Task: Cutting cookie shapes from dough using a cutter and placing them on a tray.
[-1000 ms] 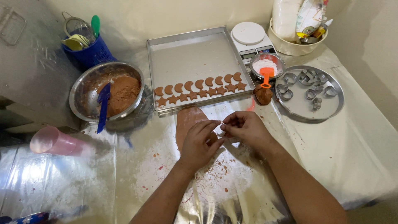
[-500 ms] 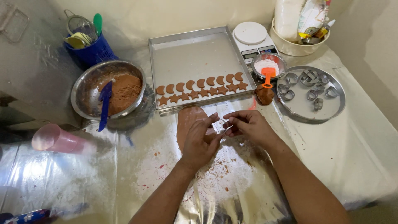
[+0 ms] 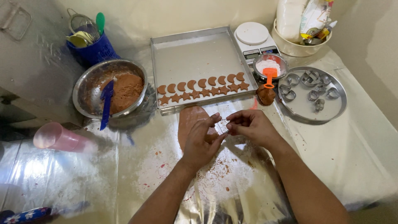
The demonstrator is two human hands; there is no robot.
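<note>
near the middle of the foil-covered counter [image 3: 356,153], i see my left hand [image 3: 202,141] and right hand [image 3: 251,125] meet fingertip to fingertip, both pinching a small metal cutter [image 3: 222,125] held just above the rolled brown dough sheet [image 3: 191,121], seemingly to ease a cut shape free. toward the counter's far edge sits the baking tray [image 3: 195,54], its near side lined with crescent and star biscuits [image 3: 203,87], close enough for short transfers; a steel bowl of brown dough [image 3: 108,88] with a blue spatula [image 3: 106,99] stands at the left, a round plate of spare cutters [image 3: 311,92] at the right.
</note>
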